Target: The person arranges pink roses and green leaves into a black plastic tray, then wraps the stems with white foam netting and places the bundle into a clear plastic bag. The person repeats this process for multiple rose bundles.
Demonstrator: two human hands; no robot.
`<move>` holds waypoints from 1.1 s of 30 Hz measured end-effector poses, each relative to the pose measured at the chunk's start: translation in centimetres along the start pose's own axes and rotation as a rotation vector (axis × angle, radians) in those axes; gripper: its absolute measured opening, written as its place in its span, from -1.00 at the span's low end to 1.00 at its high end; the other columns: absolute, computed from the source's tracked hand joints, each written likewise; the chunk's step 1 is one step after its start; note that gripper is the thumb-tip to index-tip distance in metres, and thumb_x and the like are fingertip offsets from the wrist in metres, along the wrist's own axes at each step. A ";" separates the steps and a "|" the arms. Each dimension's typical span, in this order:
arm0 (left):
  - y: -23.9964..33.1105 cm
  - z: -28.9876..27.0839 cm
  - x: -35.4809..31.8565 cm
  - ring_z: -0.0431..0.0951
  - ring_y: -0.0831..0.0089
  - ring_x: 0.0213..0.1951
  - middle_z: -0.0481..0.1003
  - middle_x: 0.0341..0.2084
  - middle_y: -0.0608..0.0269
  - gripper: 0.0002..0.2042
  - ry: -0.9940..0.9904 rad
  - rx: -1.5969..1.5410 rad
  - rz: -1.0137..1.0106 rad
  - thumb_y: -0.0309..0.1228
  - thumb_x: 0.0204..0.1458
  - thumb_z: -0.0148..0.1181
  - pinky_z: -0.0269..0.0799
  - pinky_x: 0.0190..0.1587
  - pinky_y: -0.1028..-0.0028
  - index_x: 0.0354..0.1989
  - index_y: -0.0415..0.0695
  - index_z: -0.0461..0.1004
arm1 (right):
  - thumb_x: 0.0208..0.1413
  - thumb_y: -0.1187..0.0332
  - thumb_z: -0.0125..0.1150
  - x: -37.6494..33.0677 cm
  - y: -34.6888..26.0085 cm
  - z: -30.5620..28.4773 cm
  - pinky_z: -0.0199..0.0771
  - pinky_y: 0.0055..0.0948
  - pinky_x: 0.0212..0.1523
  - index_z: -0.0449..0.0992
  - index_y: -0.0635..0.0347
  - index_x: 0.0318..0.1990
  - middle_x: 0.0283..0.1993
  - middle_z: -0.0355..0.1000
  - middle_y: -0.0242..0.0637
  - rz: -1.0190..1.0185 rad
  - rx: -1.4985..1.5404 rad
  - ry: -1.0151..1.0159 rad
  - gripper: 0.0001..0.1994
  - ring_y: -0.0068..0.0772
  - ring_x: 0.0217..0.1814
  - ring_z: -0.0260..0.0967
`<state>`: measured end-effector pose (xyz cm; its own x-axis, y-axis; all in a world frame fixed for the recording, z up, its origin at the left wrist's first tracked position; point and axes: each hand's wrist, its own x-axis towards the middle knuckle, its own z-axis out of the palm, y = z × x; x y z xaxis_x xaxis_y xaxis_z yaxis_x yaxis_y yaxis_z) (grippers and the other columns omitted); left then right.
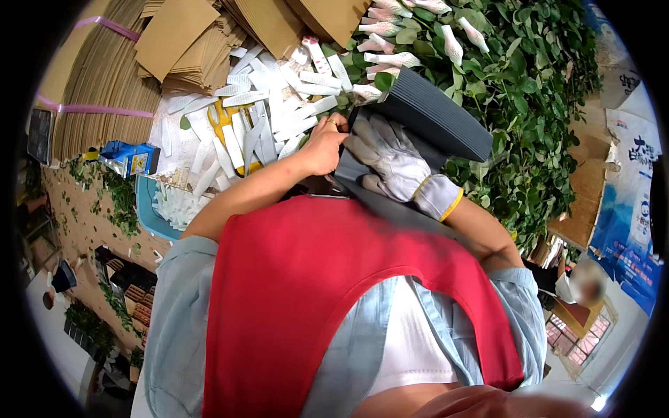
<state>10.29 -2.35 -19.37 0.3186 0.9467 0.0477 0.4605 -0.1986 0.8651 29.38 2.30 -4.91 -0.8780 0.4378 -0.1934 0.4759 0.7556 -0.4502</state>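
Observation:
Just in front of my red apron (300, 272) is a dark grey corrugated sheet (439, 115), bent so that its ribbed part stands up. My left hand (326, 146), bare with a ring on one finger, has its fingers curled in at the left edge of this sheet; the fingertips are partly hidden. A white-grey work glove with yellow trim covers my right hand (390, 155). Its fingers lie stretched out over the inner face of the sheet. What lies under the glove is hidden.
Leafy rose stems (516, 132) pile up on the right, several buds in white net sleeves (390, 59). White flattened sleeves (279, 97) and yellow-handled scissors (221, 125) lie at left, near cardboard stacks (104, 83), a blue box (129, 159) and a blue bin (148, 209).

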 end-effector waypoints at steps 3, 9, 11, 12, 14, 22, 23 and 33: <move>0.3 -1.2 -0.4 0.32 0.03 0.05 0.30 0.01 0.03 -0.59 -0.117 -0.074 0.007 -0.58 -0.20 0.22 0.29 0.11 0.25 -0.06 -0.10 0.57 | -0.12 0.20 0.24 0.4 -0.7 0.8 -0.01 0.21 0.37 0.21 -0.01 0.31 0.42 0.00 -0.07 0.069 -0.111 -0.076 -0.27 0.20 0.48 -0.10; 4.4 -9.4 -4.8 0.64 0.24 -0.25 0.61 -0.13 0.12 -0.50 -0.355 -0.035 -0.107 -0.56 -0.02 0.24 0.55 -0.12 0.35 0.13 0.21 0.52 | -0.11 0.18 0.22 0.2 -0.3 0.5 -0.07 0.20 0.42 0.14 -0.01 0.36 0.45 -0.04 -0.07 0.110 -0.097 -0.168 -0.23 0.21 0.50 -0.13; 4.2 -6.6 -4.7 0.64 0.27 -0.41 0.64 -0.39 0.18 -0.50 -0.455 -0.120 -0.014 -0.58 -0.02 0.23 0.54 -0.28 0.40 0.10 0.25 0.55 | -0.12 0.20 0.26 0.0 -0.3 1.4 -0.09 0.19 0.43 0.18 0.00 0.35 0.47 -0.05 -0.07 0.105 -0.138 -0.116 -0.23 0.22 0.50 -0.13; 3.7 -5.2 -4.5 0.64 0.26 -0.41 0.64 -0.41 0.17 -0.61 -0.377 -0.162 0.005 -0.52 0.01 0.25 0.54 -0.28 0.39 0.04 0.16 0.58 | -0.12 0.21 0.27 -0.1 0.0 1.8 -0.09 0.18 0.43 0.20 0.00 0.34 0.47 -0.04 -0.07 0.094 -0.151 -0.090 -0.24 0.22 0.50 -0.12; 2.8 -3.6 -4.8 0.65 0.26 -0.39 0.64 -0.40 0.16 -0.70 -0.239 -0.216 0.027 -0.50 0.05 0.23 0.54 -0.26 0.39 -0.02 0.04 0.61 | -0.11 0.18 0.29 0.1 -0.3 1.2 -0.10 0.17 0.44 0.23 -0.01 0.33 0.48 -0.04 -0.06 0.109 -0.147 -0.082 -0.26 0.24 0.48 -0.10; 3.2 -4.2 -6.7 0.56 0.47 -0.25 0.61 -0.24 0.14 -0.71 -0.307 -0.410 -0.142 -0.39 0.23 0.10 0.46 -0.09 0.44 0.10 -0.08 0.51 | -0.19 0.34 0.31 -7.0 -6.5 -5.6 0.48 -0.16 -0.03 0.52 0.20 -0.05 -0.15 0.51 -0.06 0.219 0.224 0.152 -0.56 0.01 -0.04 0.48; 3.2 -4.3 -7.0 0.55 0.46 -0.28 0.61 -0.26 0.15 -0.69 -0.302 -0.491 -0.062 -0.37 0.21 0.13 0.47 -0.11 0.43 0.12 -0.07 0.50 | -0.23 0.37 0.32 -8.0 -6.3 -3.9 0.49 -0.11 -0.12 0.52 0.23 -0.14 -0.29 0.50 -0.04 0.208 -0.037 -0.047 -0.61 0.08 -0.16 0.47; 2.0 0.9 -7.7 0.63 0.18 -0.31 0.63 -0.37 0.06 -0.72 -0.053 -0.523 -0.155 -0.36 0.03 0.30 -0.13 0.44 0.13 -0.08 -0.16 0.60 | 0.03 0.30 0.19 24.2 -14.3 -10.6 0.43 -0.28 -0.01 0.47 0.15 -0.06 -0.12 0.44 -0.25 -0.163 -0.377 0.349 -0.69 -0.23 -0.02 0.41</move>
<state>9.54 -10.26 -18.48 0.3274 0.9380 -0.1141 0.0361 0.1083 0.9935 1.90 7.21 6.07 -0.9036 0.3873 0.1831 0.3762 0.9218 -0.0935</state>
